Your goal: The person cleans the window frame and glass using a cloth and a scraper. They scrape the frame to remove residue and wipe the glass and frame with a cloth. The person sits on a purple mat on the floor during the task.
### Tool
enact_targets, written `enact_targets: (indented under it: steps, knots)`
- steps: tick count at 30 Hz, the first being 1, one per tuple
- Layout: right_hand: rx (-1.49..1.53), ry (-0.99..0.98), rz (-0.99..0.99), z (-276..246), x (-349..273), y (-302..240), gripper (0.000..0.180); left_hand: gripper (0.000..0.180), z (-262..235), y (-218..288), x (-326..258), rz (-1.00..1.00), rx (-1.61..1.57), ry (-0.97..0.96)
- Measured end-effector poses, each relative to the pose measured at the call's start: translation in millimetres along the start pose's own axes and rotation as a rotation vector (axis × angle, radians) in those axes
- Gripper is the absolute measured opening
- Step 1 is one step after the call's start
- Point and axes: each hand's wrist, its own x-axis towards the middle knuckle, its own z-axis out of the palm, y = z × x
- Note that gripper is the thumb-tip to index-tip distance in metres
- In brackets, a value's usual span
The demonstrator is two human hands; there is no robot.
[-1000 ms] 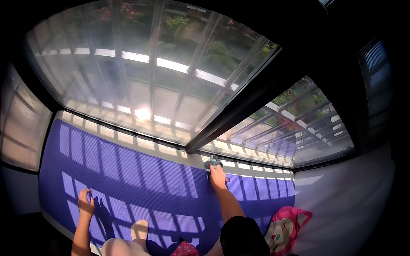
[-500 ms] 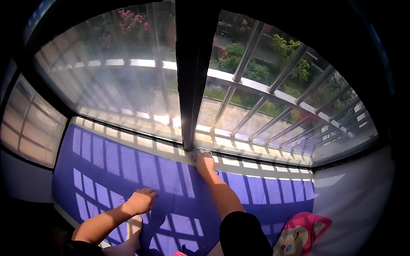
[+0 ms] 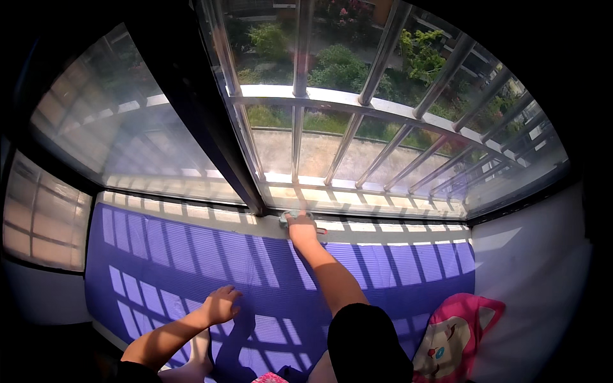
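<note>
My right hand [image 3: 302, 231] reaches forward to the foot of the window. Its fingers are closed on a small grey thing [image 3: 287, 220], which they press against the sill by the frame; its kind I cannot make out. A bit of red [image 3: 321, 231] shows just right of the fingers. My left hand [image 3: 221, 305] hovers above a purple ribbed mat [image 3: 191, 255], with loosely bent fingers and nothing in it. Upright bars show through the window glass [image 3: 332, 140].
A dark window post [image 3: 191, 108] slants down to the pale sill [image 3: 383, 234]. At the lower right lies a pink cushion-like thing with a cartoon face [image 3: 456, 332], beside the white wall [image 3: 530, 268]. My bare foot [image 3: 199, 351] rests on the mat near my left arm.
The view has turned to the right, so the window post now slants left. My right hand is still at the sill with the grey thing, a little further right of the post.
</note>
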Motion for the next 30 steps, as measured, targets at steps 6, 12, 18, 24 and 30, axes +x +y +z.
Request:
enact_targets:
  steps: [6,12,18,24,30]
  knots:
    - [-0.082,0.152,0.194,-13.3,-59.5,127.3,0.03,0.055,11.7,-7.8,44.9,-0.182,-0.034,-0.132]
    - [0.046,0.151,0.555,-48.4,-81.5,166.4,0.032,0.072,26.7,52.4,87.7,-0.317,0.172,-0.154]
    - [0.084,0.137,0.217,-28.9,-68.4,120.7,0.035,0.095,113.2,126.6,171.7,-0.373,-0.163,-0.161]
    - [-0.063,-0.012,0.278,-23.9,-69.9,173.1,0.034,0.109,113.7,225.4,200.6,-0.709,-0.37,-0.24]
    - [-0.033,0.17,0.446,-32.2,-103.6,250.8,0.023,0.116,134.8,253.3,253.0,-0.882,-0.533,-0.26]
